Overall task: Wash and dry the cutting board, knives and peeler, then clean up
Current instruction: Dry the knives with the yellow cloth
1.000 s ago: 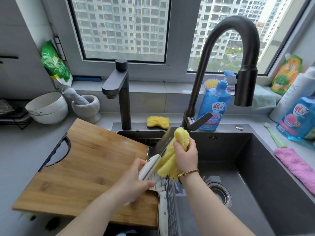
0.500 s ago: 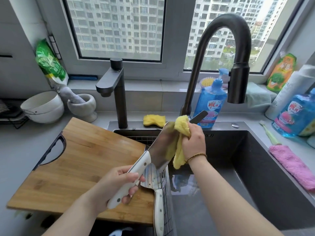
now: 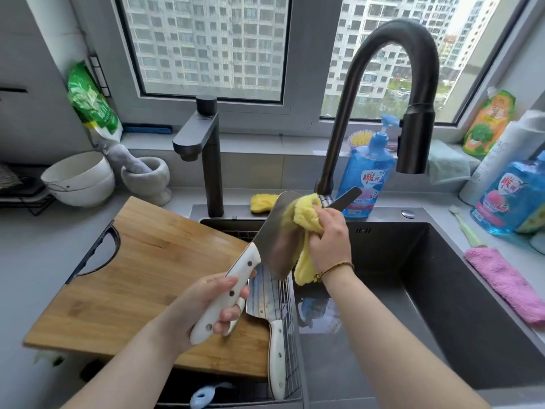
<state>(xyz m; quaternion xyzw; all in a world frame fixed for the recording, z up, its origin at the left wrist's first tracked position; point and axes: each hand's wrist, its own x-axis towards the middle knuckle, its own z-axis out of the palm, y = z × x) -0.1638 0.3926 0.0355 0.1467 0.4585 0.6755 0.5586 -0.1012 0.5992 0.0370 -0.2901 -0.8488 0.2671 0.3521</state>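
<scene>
Kitchen sink below a window is being worked over. Cleaver is being held above it, blade tilted up, white handle being gripped by the left hand. Yellow cloth is being bunched in the right hand and pressed against the blade. Second knife is lying just below on the wire rack, beside the cutting board bridging tabletop and sink.

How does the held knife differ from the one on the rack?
The held knife is gripped by the left hand, blade raised; the rack knife lies flat on the wire rack. The right hand holds a yellow cloth against the held knife; the rack knife has none. Both have white riveted handles.
</scene>
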